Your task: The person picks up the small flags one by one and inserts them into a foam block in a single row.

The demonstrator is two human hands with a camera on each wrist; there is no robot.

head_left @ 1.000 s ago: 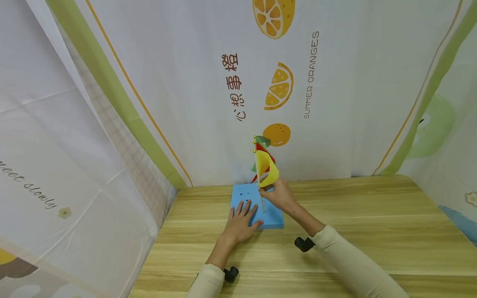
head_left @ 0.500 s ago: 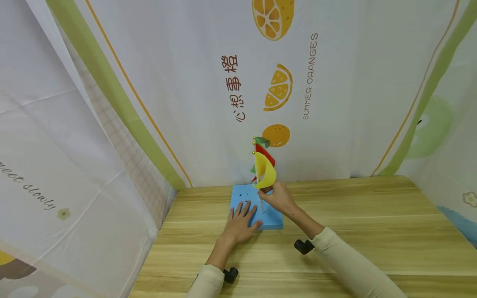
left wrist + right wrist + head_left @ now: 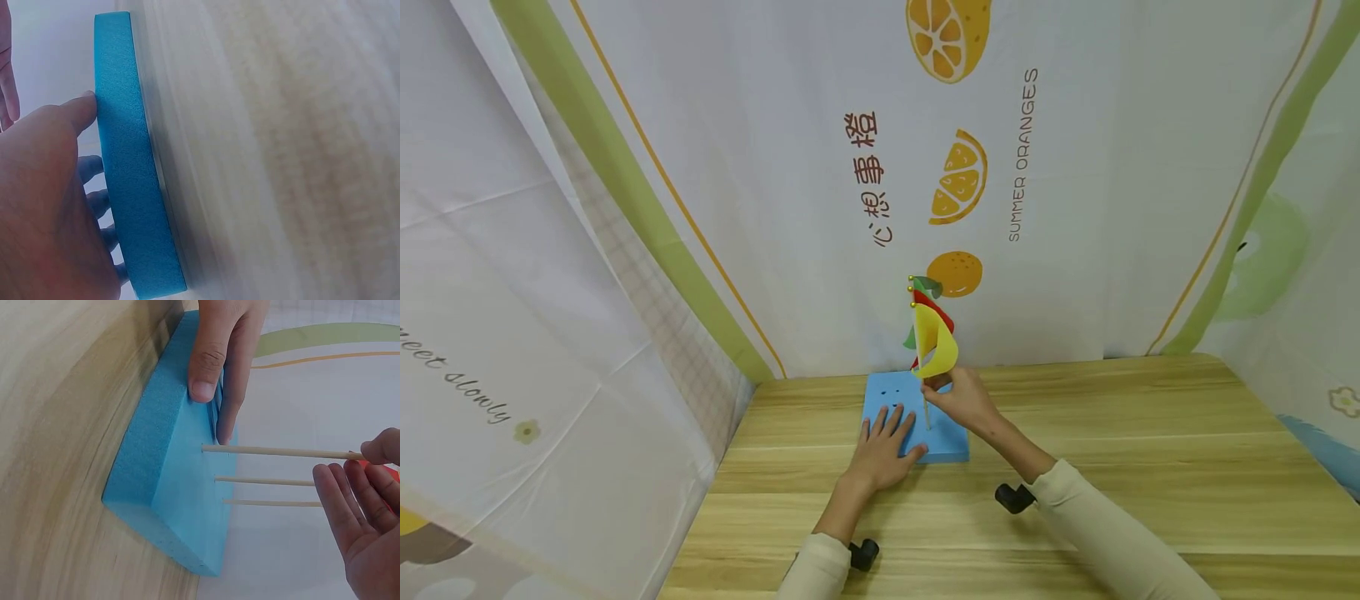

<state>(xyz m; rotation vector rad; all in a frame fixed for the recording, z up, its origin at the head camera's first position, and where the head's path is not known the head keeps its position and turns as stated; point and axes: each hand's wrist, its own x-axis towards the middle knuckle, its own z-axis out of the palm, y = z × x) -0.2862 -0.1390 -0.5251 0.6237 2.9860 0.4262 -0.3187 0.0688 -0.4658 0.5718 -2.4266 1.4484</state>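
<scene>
A blue foam block (image 3: 947, 450) lies on the table with my left hand (image 3: 878, 457) resting on its top, fingers spread and straight. In the left wrist view the thumb (image 3: 80, 111) touches the block's upper edge. My right hand (image 3: 966, 402) pinches the wooden stick (image 3: 281, 452) of a yellow flag (image 3: 948, 343) between thumb and fingers. The stick's lower end meets the block's top face, and the flag stands nearly upright. Behind it a red flag (image 3: 943, 312) and a green flag (image 3: 910, 339) show in part. Their sticks also stand in the block.
Small dark holes (image 3: 883, 392) mark the block's far left part. The wooden table (image 3: 1112, 433) reaches back to a hanging white cloth (image 3: 775, 208) printed with oranges. Black wrist-camera mounts (image 3: 1015, 498) stick out beside both forearms.
My right hand and the yellow flag have shifted only very slightly. The left hand has stayed on the block, and the block has stayed in place.
</scene>
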